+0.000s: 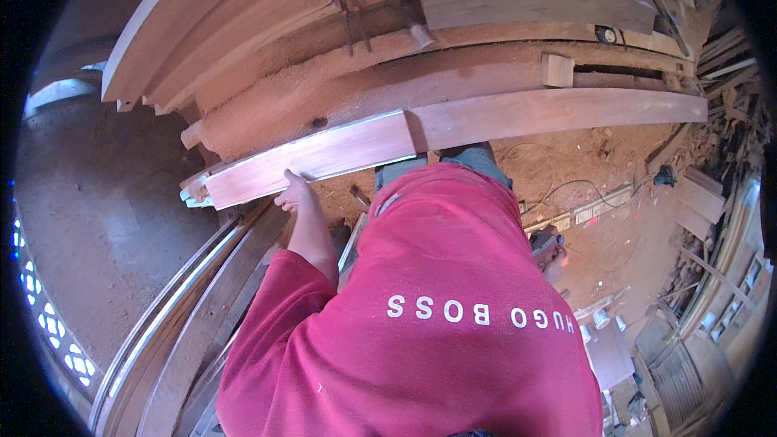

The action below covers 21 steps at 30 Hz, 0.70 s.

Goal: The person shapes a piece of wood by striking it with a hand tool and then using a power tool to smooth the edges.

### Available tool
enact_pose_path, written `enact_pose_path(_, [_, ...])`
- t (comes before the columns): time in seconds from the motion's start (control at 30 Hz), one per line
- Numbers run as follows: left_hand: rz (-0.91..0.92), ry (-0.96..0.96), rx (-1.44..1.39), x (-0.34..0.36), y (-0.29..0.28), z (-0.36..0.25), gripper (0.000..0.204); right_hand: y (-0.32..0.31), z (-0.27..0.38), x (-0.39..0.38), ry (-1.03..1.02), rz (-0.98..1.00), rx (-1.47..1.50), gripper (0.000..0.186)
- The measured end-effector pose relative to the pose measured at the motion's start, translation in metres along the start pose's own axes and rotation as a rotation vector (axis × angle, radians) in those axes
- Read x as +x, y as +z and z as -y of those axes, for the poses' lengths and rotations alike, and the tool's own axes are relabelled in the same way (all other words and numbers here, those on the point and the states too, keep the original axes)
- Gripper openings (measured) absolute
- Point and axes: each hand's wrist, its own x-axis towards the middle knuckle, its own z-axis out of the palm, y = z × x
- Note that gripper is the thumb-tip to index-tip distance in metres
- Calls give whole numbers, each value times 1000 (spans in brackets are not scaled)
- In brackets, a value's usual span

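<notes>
My left hand (298, 193) grips the near edge of a pinkish wooden board (324, 154), thumb on its upper face and fingers bent below. This board lies at the bench's near side, its right end meeting or overlapping a longer plank (558, 109) that stretches right; which, I cannot tell. Low at my right side, my right hand (553, 257) is closed around a small dark object (544, 239). My red shirt and the distance hide its kind.
Sawdust covers the bench (267, 117). On it lie stacked planks (534, 6), a small wood block (558, 70) and a round black-rimmed thing (605, 34). Long boards (182, 356) lean at lower left. A cable (558, 190) loops across the floor; offcuts (700, 202) lie at right.
</notes>
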Motion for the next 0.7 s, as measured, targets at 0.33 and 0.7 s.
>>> enact_pose_path(0.33, [515,-537,-818,67,45,-87,130,-43,-34,-35,31,-155,-194,54])
enact_pose_path(0.7, [469,-557,-915,54,16,-80,91,-24,-47,-114,-128,85,-118,35])
